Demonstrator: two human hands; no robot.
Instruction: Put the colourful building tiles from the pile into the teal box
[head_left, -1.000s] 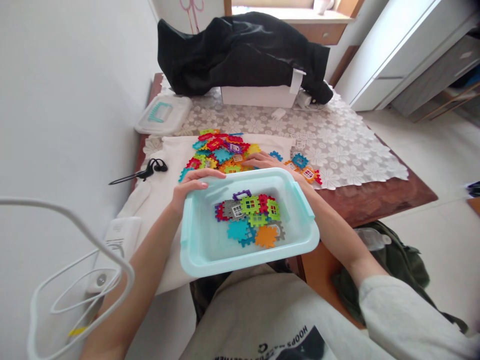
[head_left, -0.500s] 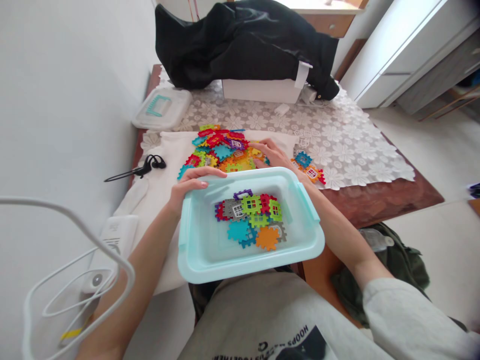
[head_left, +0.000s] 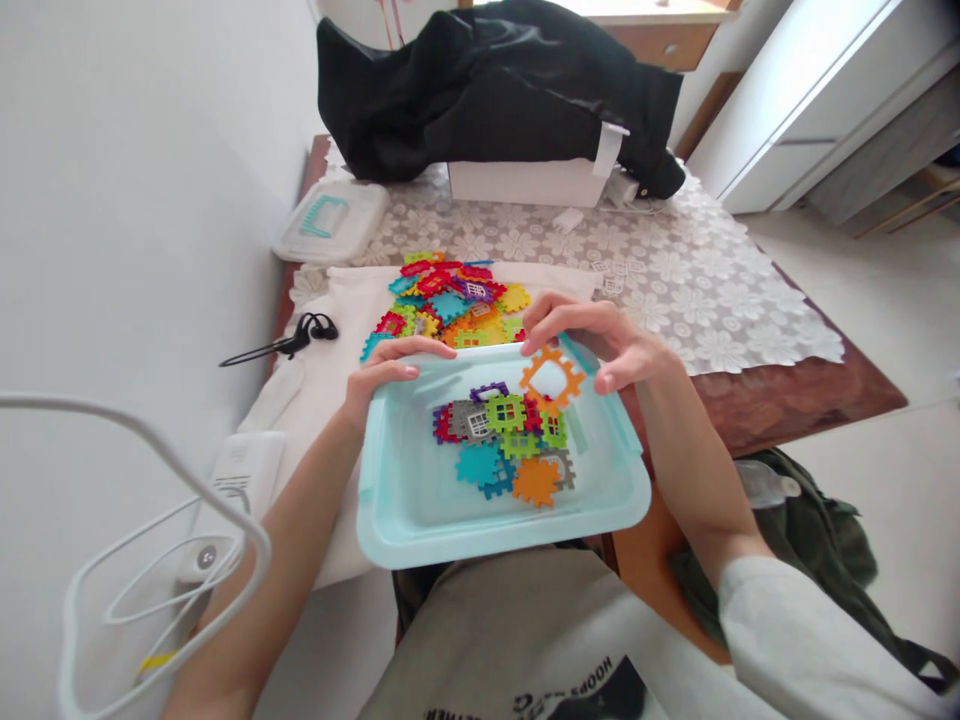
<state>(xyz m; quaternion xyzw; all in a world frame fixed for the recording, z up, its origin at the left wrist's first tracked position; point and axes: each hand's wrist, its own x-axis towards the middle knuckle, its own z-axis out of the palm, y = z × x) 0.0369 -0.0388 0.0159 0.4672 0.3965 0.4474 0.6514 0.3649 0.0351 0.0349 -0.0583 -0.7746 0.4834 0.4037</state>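
Note:
A light teal plastic tub [head_left: 420,535] tilts toward me in front of the table, with several colourful toothed building pieces [head_left: 517,440] lying inside. My left hand [head_left: 386,375] grips its far left rim, fingers over the edge. Over the far right of the tub, my right hand [head_left: 592,340] has thumb and fingers apart. Just below those fingers is an orange toothed frame piece [head_left: 534,372] above the tub floor, seemingly loose in the air. Beyond the rim lies a pile of similar pieces [head_left: 450,305], partly hidden by the tub.
A clear lid with a teal handle [head_left: 330,225] lies at the back left. Black cloth [head_left: 495,100] covers a white box [head_left: 517,183]. Black earphones [head_left: 300,335] rest on the white cloth. A white cable [head_left: 165,470] loops at the left, and a dark green bag [head_left: 810,540] is at the right.
My right hand has come back from the pile to above the tub, bringing the orange frame piece, and its fingers have spread. My left hand stays on the rim.

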